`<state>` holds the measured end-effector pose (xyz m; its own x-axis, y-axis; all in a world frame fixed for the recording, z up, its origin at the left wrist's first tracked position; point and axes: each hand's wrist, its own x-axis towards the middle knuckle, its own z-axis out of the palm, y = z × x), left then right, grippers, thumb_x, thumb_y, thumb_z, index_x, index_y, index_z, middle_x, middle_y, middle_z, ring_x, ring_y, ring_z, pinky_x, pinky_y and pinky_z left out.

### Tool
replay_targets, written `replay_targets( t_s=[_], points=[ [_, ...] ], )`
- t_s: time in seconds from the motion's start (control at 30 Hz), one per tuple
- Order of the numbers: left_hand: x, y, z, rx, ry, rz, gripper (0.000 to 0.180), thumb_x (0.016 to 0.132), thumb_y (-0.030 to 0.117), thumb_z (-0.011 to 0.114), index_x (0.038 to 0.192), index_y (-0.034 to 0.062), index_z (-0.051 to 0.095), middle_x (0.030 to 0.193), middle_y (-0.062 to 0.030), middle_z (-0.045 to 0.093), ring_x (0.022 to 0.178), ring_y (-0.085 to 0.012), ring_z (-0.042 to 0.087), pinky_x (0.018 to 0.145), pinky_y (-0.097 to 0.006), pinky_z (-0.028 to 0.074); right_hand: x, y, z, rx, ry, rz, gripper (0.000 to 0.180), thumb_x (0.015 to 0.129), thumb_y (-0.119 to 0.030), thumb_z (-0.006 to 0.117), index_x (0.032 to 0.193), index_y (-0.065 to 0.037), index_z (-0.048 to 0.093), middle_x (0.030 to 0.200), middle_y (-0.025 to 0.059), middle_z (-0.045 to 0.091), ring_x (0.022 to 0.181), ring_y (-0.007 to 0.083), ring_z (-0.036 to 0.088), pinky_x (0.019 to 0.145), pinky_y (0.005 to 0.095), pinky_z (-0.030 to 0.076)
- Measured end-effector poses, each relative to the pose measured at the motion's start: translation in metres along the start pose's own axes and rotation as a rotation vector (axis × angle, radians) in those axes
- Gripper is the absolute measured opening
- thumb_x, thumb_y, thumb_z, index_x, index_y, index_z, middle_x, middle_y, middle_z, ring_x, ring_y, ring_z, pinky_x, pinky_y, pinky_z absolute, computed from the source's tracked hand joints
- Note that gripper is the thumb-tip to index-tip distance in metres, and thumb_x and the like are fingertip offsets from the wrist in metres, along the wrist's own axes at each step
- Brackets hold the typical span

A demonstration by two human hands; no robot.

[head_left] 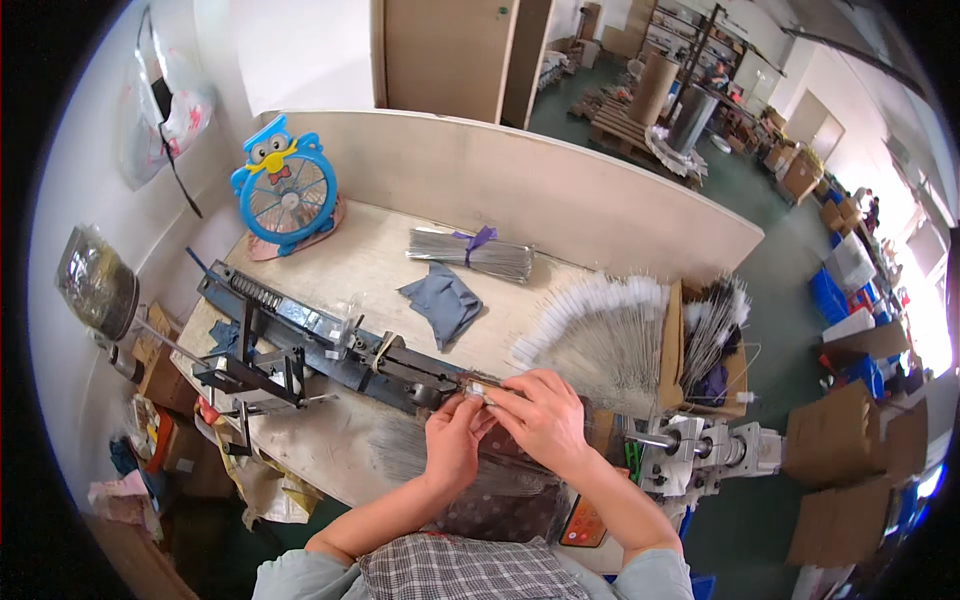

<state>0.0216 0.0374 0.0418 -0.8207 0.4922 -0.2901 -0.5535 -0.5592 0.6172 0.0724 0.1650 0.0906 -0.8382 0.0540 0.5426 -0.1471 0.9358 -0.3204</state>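
Workshop interior, pale wooden tabletop [380, 250] bounded at the far side by a low curved partition; storage floor with cardboard boxes and blue crates off to the right.

Item 1: long dark metal jig [330, 345], lying diagonally from far left toward the near centre, with a spring at its far-left end and a bracket frame on its near-left side.

Item 2: left hand [452, 440], fingers closed in a pinch at the jig's near end.

Item 3: right hand [540, 415], just beside and touching the left, fingers likewise pinched. Both grips appear closed on one small pale piece [480, 392] seated at the jig's end; its exact form is too small to tell.

Item 4: fan of white-tipped wire brushes [600, 330], spread on the tabletop just right of the hands. Judged to be finished pieces, and numerous.

Item 5: second lot of brushes [715, 325] in a cardboard tray further right.

Item 6: tied bundle of plain wires [470, 252], purple band, far centre. Judged unworked stock, so a good share remains.

Item 7: loose grey wires [400, 445] at the near edge, beside the left wrist.

Item 8: grey cloth [445, 300], centre. Blue owl-shaped fan [285, 190], far left. Grey motor unit [710, 450], near right.

Progress, as judged: well under way, one piece in hand, not complete.
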Motion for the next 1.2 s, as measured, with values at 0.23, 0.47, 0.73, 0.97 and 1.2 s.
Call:
replay_targets(
  t_s=[0.23,0.47,0.73,0.97,1.2],
  points=[
    [-0.003,-0.002,0.003,0.024,-0.006,0.02,0.013,0.088,0.009,0.055,0.099,0.002,0.057,0.095,-0.0056,0.063,0.084,-0.0141,0.062,0.077,-0.03,0.05,0.0,-0.004,-0.001,0.034,0.011,0.012,0.021,0.07,-0.016,0.072,0.09,-0.013,0.069,0.09,0.0011,0.063,0.088,0.0227,0.058,0.075,0.0348,0.048],
    [-0.005,-0.001,0.006,-0.058,0.013,-0.007,0.011,0.089,0.01,0.054,0.096,0.0037,0.058,0.093,-0.004,0.062,0.084,-0.0143,0.061,0.076,-0.03,0.049,0.002,0.0,0.003,0.074,0.003,0.013,0.025,0.068,-0.015,0.072,0.093,-0.01,0.068,0.09,0.002,0.063,0.086,0.024,0.058,0.074,0.0354,0.048],
    [-0.004,0.002,0.004,-0.1,0.016,-0.036,0.011,0.089,0.013,0.053,0.094,0.004,0.057,0.096,-0.0051,0.062,0.089,-0.0159,0.061,0.079,-0.032,0.048,0.001,-0.009,0.004,0.074,0.075,0.069,0.028,0.066,-0.014,0.074,0.093,-0.008,0.067,0.09,0.0029,0.064,0.083,0.0233,0.059,0.071,0.0342,0.047],
    [-0.004,-0.001,0.002,-0.036,0.003,-0.018,0.01,0.087,0.008,0.054,0.096,0.0028,0.056,0.096,-0.0059,0.061,0.088,-0.0163,0.061,0.08,-0.032,0.048,-0.002,-0.009,0.002,0.004,0.105,0.062,0.025,0.066,-0.015,0.074,0.09,-0.009,0.067,0.089,0.0023,0.064,0.081,0.0227,0.059,0.07,0.0338,0.047],
    [-0.003,-0.002,0.004,-0.03,0.007,-0.032,0.01,0.088,0.008,0.054,0.096,0.004,0.056,0.096,-0.0062,0.063,0.089,-0.0151,0.061,0.08,-0.031,0.048,-0.006,-0.004,0.002,0.0,0.109,0.037,0.021,0.067,-0.018,0.074,0.085,-0.01,0.068,0.089,0.0016,0.064,0.081,0.022,0.06,0.069,0.0339,0.046]
  ],
)
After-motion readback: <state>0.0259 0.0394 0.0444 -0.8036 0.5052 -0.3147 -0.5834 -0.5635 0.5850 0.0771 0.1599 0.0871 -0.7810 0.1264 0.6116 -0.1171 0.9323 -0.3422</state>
